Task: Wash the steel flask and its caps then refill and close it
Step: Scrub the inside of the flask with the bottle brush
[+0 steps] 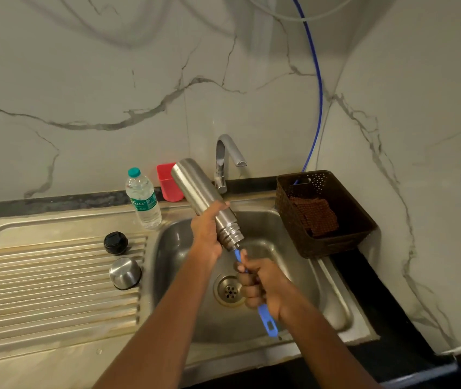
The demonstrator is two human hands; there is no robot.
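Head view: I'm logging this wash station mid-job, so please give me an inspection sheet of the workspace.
Surface: steel drainboard beside the sink.
Job's things: steel flask tilted mouth-down over the sink, blue brush handle entering its mouth; black cap and steel cap on the drainboard.
Clutter: plastic water bottle, red cup, brown basket holding a cloth.
Hands: left hand grips the flask; right hand grips the brush handle.
Cables: blue tube runs down the wall to the basket.
Surroundings: tap, marble-look wall.
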